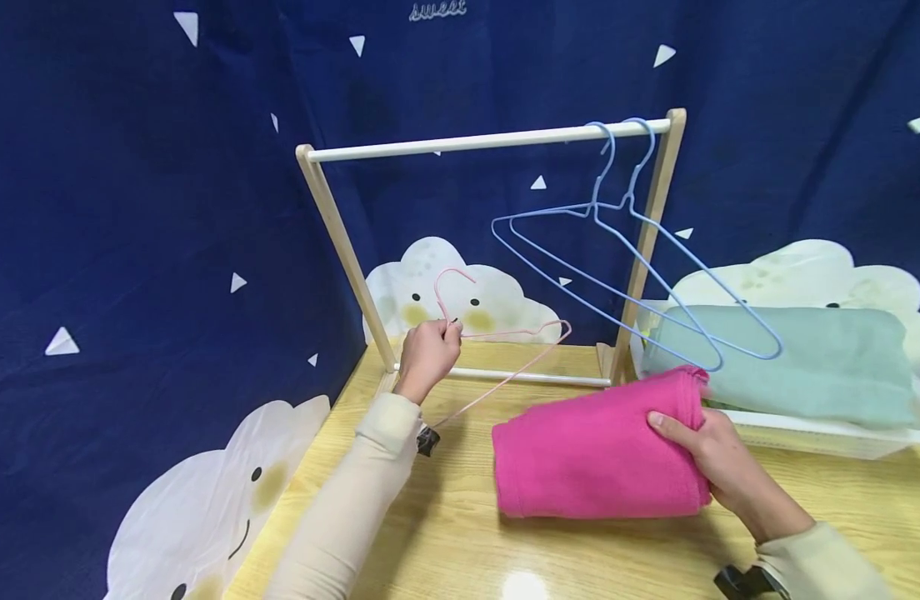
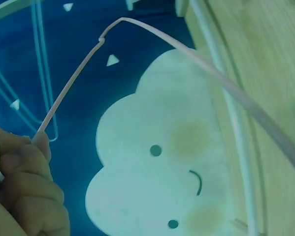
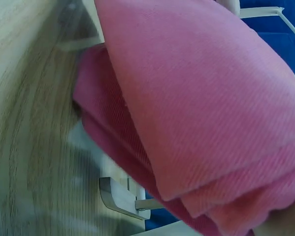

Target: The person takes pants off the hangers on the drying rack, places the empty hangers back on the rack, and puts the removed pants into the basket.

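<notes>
My left hand (image 1: 430,352) grips a pink wire hanger (image 1: 512,333) near the base of its hook, with the hook pointing up. In the left wrist view, curled fingers (image 2: 31,189) pinch the thin hanger (image 2: 71,81). On the right, my right hand (image 1: 718,458) holds a folded bright pink cloth (image 1: 598,454) by its right edge, thumb on top and the other fingers hidden beneath. The layered folds of the cloth (image 3: 201,98) fill much of the right wrist view, over the wooden table.
A rack with a white rail (image 1: 460,146) and wooden posts stands at the back of the table (image 1: 460,533). Two blue hangers (image 1: 595,208) hang at its right end. Behind the pink cloth, a white bin (image 1: 820,437) holds a folded pale green cloth (image 1: 812,358). A dark blue curtain (image 1: 130,208) surrounds everything.
</notes>
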`<state>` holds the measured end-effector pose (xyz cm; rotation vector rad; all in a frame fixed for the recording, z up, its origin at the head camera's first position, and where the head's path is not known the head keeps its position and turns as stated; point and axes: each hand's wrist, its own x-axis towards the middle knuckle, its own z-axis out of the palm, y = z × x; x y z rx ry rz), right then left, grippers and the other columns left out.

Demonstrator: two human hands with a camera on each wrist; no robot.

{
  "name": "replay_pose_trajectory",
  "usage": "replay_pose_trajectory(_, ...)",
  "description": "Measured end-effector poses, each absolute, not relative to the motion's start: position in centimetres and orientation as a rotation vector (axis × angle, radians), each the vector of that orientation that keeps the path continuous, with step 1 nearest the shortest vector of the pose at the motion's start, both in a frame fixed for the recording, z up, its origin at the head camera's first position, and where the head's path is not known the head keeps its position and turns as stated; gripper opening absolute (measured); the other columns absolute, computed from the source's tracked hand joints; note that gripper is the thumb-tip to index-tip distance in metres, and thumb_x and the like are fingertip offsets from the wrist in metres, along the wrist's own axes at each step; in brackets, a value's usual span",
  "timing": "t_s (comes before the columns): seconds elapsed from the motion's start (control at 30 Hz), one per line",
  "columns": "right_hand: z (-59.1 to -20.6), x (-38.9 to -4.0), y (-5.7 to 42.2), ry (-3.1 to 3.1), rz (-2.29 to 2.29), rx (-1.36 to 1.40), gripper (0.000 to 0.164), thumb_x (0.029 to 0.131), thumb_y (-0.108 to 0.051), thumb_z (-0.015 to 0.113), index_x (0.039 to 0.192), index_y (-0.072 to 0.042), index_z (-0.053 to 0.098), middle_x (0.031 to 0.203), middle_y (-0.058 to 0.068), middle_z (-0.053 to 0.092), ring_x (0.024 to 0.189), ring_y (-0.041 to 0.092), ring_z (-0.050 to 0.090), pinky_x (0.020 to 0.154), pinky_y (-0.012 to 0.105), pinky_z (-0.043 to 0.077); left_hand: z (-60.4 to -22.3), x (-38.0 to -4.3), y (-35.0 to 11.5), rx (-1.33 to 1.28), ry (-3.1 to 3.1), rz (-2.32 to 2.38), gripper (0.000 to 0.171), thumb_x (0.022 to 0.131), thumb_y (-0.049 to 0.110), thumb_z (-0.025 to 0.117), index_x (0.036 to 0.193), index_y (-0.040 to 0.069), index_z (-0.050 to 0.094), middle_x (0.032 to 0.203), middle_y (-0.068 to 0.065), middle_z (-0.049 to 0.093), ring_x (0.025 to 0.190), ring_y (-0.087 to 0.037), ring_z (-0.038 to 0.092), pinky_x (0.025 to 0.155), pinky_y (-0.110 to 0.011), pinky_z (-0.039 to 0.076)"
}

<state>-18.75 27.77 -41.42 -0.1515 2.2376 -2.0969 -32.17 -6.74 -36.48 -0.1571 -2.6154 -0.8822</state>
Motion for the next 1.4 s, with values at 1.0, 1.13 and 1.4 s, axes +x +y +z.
replay_pose_trajectory(1.0, -41.1, -18.5, 29.2, 2.239, -2.153, -0.093, 0.022, 0.102, -0.019, 0.052, 0.087, -0.025, 0.068, 0.077, -0.008, 0.072, 0.069, 0.012, 0.071, 0.063, 0.031, 0.057, -36.4, -31.1, -9.1, -0.251, -2.618, -1.016, 0.044, 0.1, 0.035, 0.052, 0.062, 0.016, 0.062, 0.05, 0.005, 0.048, 0.048, -0.015, 0.04, 0.05, -0.028, 0.033)
replay_pose_trajectory(1.13, -41.0, -18.5, 29.4, 2.239, -2.169, -0.081, 0.023, 0.102, -0.018, 0.053, 0.086, -0.025, 0.068, 0.076, -0.009, 0.072, 0.068, 0.011, 0.071, 0.062, 0.031, 0.057, -36.4, -31.0, -9.2, -0.253, -2.6, -1.011, 0.043, 0.099, 0.033, 0.053, 0.062, 0.016, 0.064, 0.052, 0.004, 0.053, 0.05, -0.014, 0.042, 0.051, -0.028, 0.034)
replay_pose_trajectory(1.4, -40.7, -18.6, 30.2, 2.167, -2.234, -0.109, 0.024, 0.102, -0.016, 0.051, 0.09, -0.025, 0.069, 0.078, -0.008, 0.073, 0.069, 0.012, 0.072, 0.062, 0.032, 0.058, -36.9, -30.8, -9.7, -0.276, -2.616, -1.022, 0.041, 0.099, 0.032, 0.055, 0.063, 0.015, 0.066, 0.049, 0.006, 0.047, 0.049, -0.013, 0.041, 0.049, -0.027, 0.033)
